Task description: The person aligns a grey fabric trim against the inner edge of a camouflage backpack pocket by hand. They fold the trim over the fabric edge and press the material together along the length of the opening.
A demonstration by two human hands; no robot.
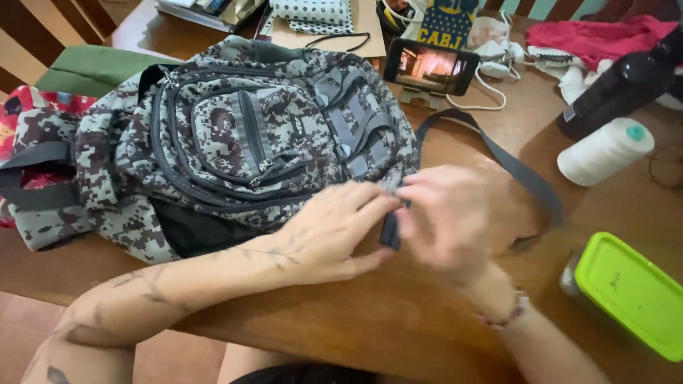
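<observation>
Centrally, the head view shows a camouflage backpack [235, 142] lying flat on a wooden bench [398, 334], front pockets facing up, its bulk occupying the left and middle of the scene.

The left hand [334, 231] rests at the right near edge of the backpack, fingers extended toward the right and closed on the fabric edge next to a dark gray strap [498, 160]. The right hand [445, 213] meets it from the right; it is motion-blurred, with fingers curled around the near end of the same strap, where a short dark piece [390, 231] hangs between the two hands. Both hands are therefore gripping at the junction of strap and backpack. The right wrist carries a bracelet [514, 311].

The strap loops away to the right and far side, then returns across the bench surface toward the backpack.

Surrounding items:
- A phone [430, 66] stands on a small support at the far side, screen lit.
- A spool of white thread [605, 151] lies to the right, beside a dark bottle [626, 82].
- A container with a green lid [633, 291] sits at the near right edge.
- Red cloth [597, 35] lies at the far right.
</observation>
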